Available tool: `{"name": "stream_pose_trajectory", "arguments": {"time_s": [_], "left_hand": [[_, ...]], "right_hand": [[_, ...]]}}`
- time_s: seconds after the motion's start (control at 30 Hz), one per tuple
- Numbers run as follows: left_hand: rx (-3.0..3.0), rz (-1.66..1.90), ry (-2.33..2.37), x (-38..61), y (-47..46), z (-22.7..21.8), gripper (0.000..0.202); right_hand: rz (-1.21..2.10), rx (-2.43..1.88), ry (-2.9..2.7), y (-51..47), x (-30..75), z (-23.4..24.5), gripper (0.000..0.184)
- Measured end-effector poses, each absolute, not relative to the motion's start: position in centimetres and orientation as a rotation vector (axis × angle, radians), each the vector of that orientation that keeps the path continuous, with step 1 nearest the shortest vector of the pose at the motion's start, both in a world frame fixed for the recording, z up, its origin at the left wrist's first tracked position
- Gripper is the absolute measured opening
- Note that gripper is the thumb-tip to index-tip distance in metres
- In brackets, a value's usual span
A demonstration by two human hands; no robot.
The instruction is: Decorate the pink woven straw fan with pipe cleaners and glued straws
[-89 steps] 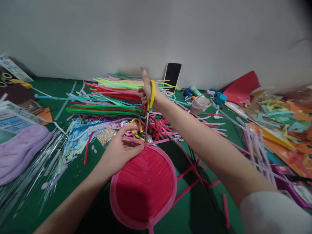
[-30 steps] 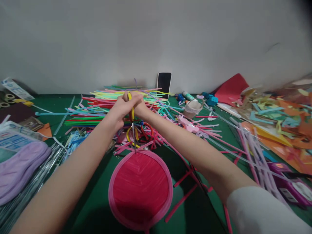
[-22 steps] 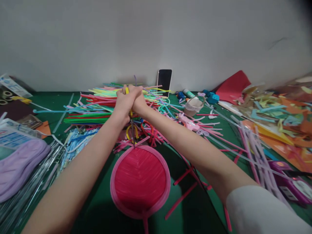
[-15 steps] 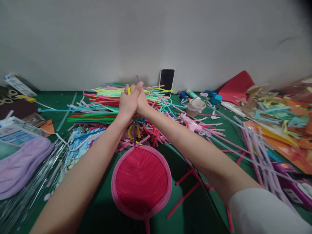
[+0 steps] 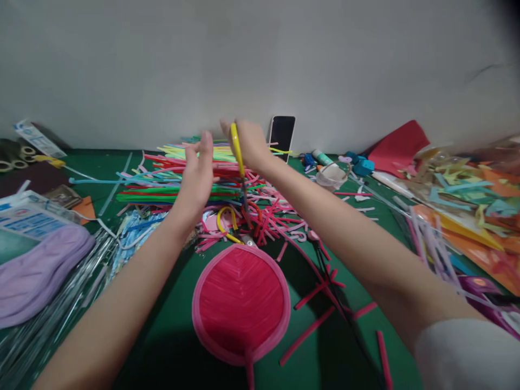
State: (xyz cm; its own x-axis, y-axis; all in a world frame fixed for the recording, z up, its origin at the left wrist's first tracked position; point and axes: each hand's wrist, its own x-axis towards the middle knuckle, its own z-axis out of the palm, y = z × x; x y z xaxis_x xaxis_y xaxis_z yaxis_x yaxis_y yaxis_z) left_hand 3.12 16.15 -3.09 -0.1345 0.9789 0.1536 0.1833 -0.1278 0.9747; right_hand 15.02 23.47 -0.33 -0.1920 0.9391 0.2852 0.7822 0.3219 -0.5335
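Head view shows the right hand point(image 5: 251, 143) clenched around the yellow handle of a pair of scissors point(image 5: 236, 149), held up over the table point(image 5: 162, 346) with the blades pointing down toward 6 o'clock, their tips among loose pink strips just beyond the far rim of a round red fan point(image 5: 241, 298). The fan lies flat on the green table between the two forearms, pink-edged, its short stem pointing to 6 o'clock. The left hand point(image 5: 197, 176) is released, fingers spread and raised, just beside the scissors at their 9 o'clock and not touching them; it grasps nothing. At 12 o'clock from the fan, a second pair of yellow-handled scissors point(image 5: 226, 221) lies on the table, and beyond it spreads a pile of coloured strips point(image 5: 162, 179). A dark phone point(image 5: 283, 135) leans on the wall at 1 o'clock from the right hand. A paper cup point(image 5: 331, 174) and a red sheet point(image 5: 400, 146) sit toward 2 o'clock, orange paper scraps point(image 5: 479, 216) at 3 o'clock, and a purple pack point(image 5: 36, 265) at 9 o'clock.
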Motion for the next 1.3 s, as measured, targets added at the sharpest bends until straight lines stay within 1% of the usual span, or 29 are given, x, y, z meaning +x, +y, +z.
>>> {"name": "stream_pose_trajectory", "arguments": {"time_s": [0.03,0.07,0.13,0.17,0.2,0.27,0.33,0.4,0.47,0.57,0.63,0.73,0.8,1.0,1.17,1.3], "left_hand": [[1.559,1.315,1.453,2.3,15.1,-3.3,0.048],[1.787,1.188,1.526,1.5,14.0,-3.7,0.041],[2.098,0.734,1.548,0.2,11.6,-4.7,0.03],[2.123,0.537,1.494,-0.3,10.6,-5.3,0.029],[2.103,0.391,1.45,-0.6,9.7,-5.9,0.03],[2.013,0.281,1.363,-0.8,8.5,-7.0,0.029],[1.933,0.326,1.326,-0.6,8.0,-7.9,0.027],[1.88,0.391,1.291,-0.5,8.0,-8.4,0.027],[1.831,0.39,1.241,-0.5,8.2,-8.7,0.027],[1.764,0.358,1.21,-0.7,8.1,-8.8,0.025],[1.72,0.399,1.203,-0.8,7.9,-8.7,0.022],[1.634,0.473,1.177,-0.7,7.7,-8.3,0.016],[1.598,0.496,1.187,-0.7,7.6,-8.0,0.013],[1.577,0.52,1.215,-0.8,7.5,-6.9,0.009],[1.496,0.538,1.209,-1.2,7.1,-5.9,0.011],[1.438,0.53,1.23,-1.6,6.8,-5.2,0.016]], "right_hand": [[0.319,-1.543,-2.042,22.9,15.8,0.4,0.039],[0.288,-1.562,-2.073,22.1,16.6,1.0,0.037],[0.246,-1.613,-2.174,19.9,18.1,1.3,0.028],[0.139,-1.689,-2.37,18.5,18.6,1.0,0.027],[0.137,-1.722,-2.454,17.0,19.1,0.5,0.023],[0.17,-1.77,-2.56,13.8,19.5,-1.3,0.015],[0.212,-1.807,-2.646,11.0,19.6,-3.6,0.017],[0.244,-1.848,-2.692,8.9,19.8,-5.5,0.024],[0.308,-1.83,-2.75,7.6,20.3,-6.5,0.025],[0.389,-1.749,-2.797,6.9,21.3,-6.2,0.024],[0.472,-1.69,-2.632,6.8,21.7,-5.4,0.025],[0.782,-1.598,-2.205,6.7,21.1,-5.1,0.024],[0.992,-1.546,-2.039,6.7,20.2,-5.7,0.022],[1.349,-1.382,-1.954,7.3,18.4,-7.2,0.024],[1.7,-1.231,-1.771,8.3,18.5,-6.6,0.017],[1.794,-1.202,-1.658,8.0,18.7,-5.8,0.018]]}}
